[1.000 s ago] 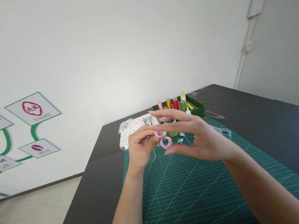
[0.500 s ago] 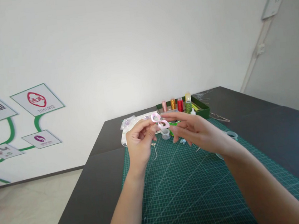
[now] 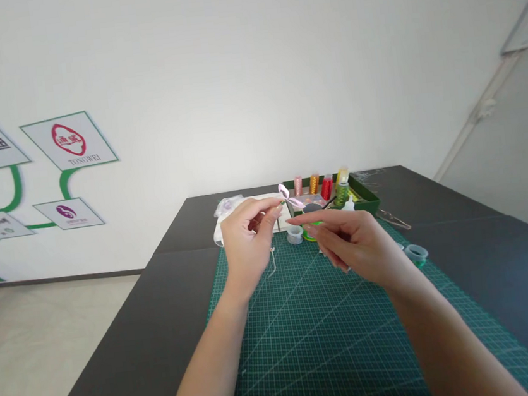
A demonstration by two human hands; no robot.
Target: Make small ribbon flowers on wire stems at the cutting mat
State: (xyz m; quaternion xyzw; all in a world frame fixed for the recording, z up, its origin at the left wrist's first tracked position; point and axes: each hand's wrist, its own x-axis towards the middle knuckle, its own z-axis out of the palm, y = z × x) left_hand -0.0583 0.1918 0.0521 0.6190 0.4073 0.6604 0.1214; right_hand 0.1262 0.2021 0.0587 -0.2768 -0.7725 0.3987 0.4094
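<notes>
My left hand (image 3: 247, 233) pinches a small pale-pink piece with two loops (image 3: 291, 197) between thumb and index fingertip. The loops stick out past the fingertips, and their material is too small to tell. Just right of the pinch is my right hand (image 3: 355, 238), index finger stretched toward the left fingertips and the other fingers loosely bent. Nothing shows clearly in its grasp. Below the hands, a small clear cup (image 3: 295, 234) stands on the green cutting mat (image 3: 319, 344). A pale thread (image 3: 272, 264) lies on the mat near my left hand.
A dark green tray (image 3: 370, 202) at the back holds several thread spools, including a red spool (image 3: 326, 187). To its left lies a plastic bag (image 3: 229, 206) on white material. At right are another clear cup (image 3: 416, 253) and a metal tool (image 3: 394, 218). Beneath is a black table (image 3: 132, 340).
The pink piece has turned, its loops now more edge-on and pointing up and right. My right fingers have drawn back from it, with the index finger now extended. The camera view has tilted.
</notes>
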